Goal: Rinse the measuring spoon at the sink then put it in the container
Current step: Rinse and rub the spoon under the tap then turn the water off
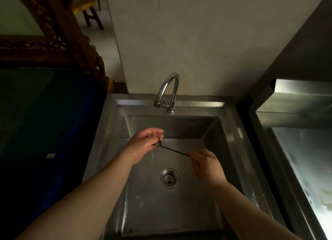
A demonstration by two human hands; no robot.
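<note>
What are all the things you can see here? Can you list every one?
Sink: one, silver steel, centre.
Tap: one, shiny chrome, at the back rim of the sink.
Drain: one, round metal, on the sink floor.
Measuring spoon: one, dark, long thin handle, held over the sink.
Steel counter: one, silver, right of the sink.
Carved wooden frame: one, brown, upper left.
Stool: one, yellow top, dark legs, far back.
Left hand: at the spoon's bowl end.
Right hand: pinching the handle's end.
</note>
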